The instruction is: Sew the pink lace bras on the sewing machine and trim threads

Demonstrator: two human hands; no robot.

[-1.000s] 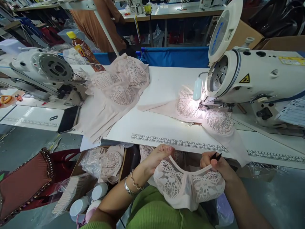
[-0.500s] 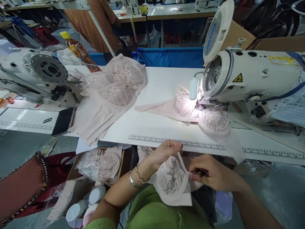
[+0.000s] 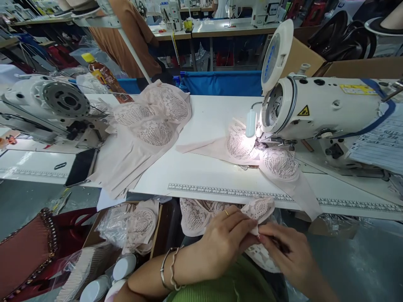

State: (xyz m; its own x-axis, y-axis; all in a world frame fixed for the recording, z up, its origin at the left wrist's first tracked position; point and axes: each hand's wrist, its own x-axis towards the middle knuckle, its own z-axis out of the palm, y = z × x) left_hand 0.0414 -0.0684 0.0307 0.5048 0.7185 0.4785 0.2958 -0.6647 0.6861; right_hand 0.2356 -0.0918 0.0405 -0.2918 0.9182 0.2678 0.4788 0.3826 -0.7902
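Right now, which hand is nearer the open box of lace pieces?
Left. The left hand is right of the box, pinching pale fabric; the right hand is farther right.

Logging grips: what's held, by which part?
Left hand and right hand pinch a lace bra by pale fabric, exact part hidden; the right seems to hold something dark.

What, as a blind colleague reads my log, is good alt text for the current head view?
A person's bare left hand and right hand pinch a pale pink lace bra in front of a white table. On it, another pale pink bra lies at a lit white sewing machine, near a pile of pale pink lace garments.
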